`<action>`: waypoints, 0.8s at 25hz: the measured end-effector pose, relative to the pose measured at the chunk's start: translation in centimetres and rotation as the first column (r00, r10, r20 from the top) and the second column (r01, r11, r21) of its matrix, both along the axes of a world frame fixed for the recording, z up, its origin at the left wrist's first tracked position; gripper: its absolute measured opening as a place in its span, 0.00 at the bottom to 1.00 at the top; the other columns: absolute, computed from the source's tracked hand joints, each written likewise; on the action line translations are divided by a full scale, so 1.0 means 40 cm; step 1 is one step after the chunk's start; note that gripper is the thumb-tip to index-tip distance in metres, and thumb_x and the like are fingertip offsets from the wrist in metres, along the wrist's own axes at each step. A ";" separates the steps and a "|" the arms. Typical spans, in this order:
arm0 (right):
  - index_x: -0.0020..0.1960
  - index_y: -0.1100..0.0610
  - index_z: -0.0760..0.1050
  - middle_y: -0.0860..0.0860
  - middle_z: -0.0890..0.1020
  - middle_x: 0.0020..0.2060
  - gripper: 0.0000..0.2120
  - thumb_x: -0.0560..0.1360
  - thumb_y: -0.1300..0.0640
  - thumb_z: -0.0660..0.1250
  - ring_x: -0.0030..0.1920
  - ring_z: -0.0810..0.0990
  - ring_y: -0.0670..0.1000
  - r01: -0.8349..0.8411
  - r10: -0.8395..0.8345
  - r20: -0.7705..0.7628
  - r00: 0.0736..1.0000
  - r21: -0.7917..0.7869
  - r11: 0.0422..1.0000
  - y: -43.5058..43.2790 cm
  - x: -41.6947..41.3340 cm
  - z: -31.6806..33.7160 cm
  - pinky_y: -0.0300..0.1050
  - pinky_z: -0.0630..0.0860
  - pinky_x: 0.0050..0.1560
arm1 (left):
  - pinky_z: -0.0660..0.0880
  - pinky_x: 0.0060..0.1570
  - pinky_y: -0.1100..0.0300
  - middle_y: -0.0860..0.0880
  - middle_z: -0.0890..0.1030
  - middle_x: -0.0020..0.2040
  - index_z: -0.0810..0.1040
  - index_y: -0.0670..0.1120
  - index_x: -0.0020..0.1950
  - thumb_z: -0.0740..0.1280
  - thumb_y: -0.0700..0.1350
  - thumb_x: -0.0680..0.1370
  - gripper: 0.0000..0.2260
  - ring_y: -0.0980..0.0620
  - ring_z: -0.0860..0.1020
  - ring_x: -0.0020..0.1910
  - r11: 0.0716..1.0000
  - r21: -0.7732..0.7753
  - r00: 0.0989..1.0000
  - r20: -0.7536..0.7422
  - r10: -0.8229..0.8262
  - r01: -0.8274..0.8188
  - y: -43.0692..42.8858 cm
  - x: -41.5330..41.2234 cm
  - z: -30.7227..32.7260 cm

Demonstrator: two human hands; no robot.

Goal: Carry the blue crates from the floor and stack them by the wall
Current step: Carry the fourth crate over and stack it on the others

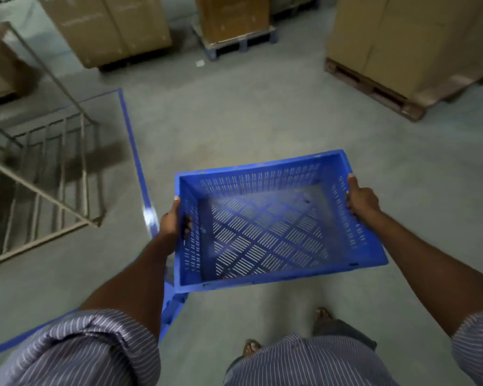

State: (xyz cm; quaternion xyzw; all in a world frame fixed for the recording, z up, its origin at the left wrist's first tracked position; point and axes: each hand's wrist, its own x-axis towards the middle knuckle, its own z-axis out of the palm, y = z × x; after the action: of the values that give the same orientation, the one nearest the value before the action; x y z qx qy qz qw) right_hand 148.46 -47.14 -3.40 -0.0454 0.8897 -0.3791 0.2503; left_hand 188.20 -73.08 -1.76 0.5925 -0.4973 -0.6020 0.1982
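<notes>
An empty blue slotted crate [265,227] hangs level in front of my waist, above the grey floor. My left hand [173,221] grips its left wall, thumb on the rim and fingers through the handle slot. My right hand [361,199] grips the right wall, thumb over the rim. Part of another blue crate [172,307] shows low down under my left forearm, mostly hidden.
A metal-barred trolley [48,174] stands at the left inside blue floor tape [131,135]. Cardboard boxes on pallets stand ahead: left [109,29], middle [232,20] and right [407,43]. Bare concrete floor [248,112] lies between them. My feet show below.
</notes>
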 end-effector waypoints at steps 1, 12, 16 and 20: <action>0.43 0.61 0.79 0.59 0.82 0.36 0.43 0.73 0.22 0.49 0.31 0.80 0.59 0.024 -0.024 0.021 0.999 -0.007 1.000 0.037 -0.031 0.019 0.49 0.78 0.34 | 0.63 0.19 0.66 0.45 0.72 0.26 0.73 0.42 0.36 0.57 0.69 0.80 0.32 0.51 0.68 0.18 0.997 0.028 0.997 0.001 -0.074 0.074 -0.003 -0.060 0.009; 0.35 0.59 0.73 0.57 0.75 0.28 0.34 0.79 0.31 0.51 0.23 0.70 0.54 0.278 -0.276 0.098 0.956 -0.009 0.961 0.461 -0.553 0.041 0.41 0.67 0.26 | 0.62 0.18 0.66 0.47 0.71 0.26 0.73 0.40 0.38 0.57 0.70 0.79 0.32 0.53 0.66 0.18 0.903 0.089 0.903 0.054 -0.427 0.421 0.126 -0.887 0.017; 0.36 0.60 0.76 0.58 0.79 0.30 0.37 0.75 0.27 0.51 0.25 0.74 0.56 0.407 -0.407 0.017 0.913 0.007 0.913 0.574 -0.722 0.054 0.46 0.71 0.30 | 0.63 0.18 0.65 0.48 0.73 0.25 0.75 0.41 0.37 0.59 0.69 0.79 0.31 0.53 0.66 0.18 0.890 0.004 0.889 0.042 -0.456 0.457 0.203 -1.148 0.046; 0.44 0.62 0.80 0.60 0.83 0.36 0.48 0.66 0.18 0.47 0.30 0.79 0.58 0.524 -0.524 0.011 0.852 -0.005 0.852 0.667 -0.899 0.036 0.53 0.78 0.37 | 0.64 0.21 0.62 0.47 0.74 0.27 0.77 0.42 0.36 0.60 0.70 0.78 0.31 0.51 0.66 0.21 0.871 -0.101 0.877 0.064 -0.477 0.481 0.241 -1.427 0.085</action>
State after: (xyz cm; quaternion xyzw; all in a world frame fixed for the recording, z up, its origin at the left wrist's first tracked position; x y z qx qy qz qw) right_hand 112.50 -20.48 -1.97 0.1992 0.8658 -0.4366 0.1417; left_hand 131.11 -63.43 1.65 0.4499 -0.6655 -0.5919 0.0670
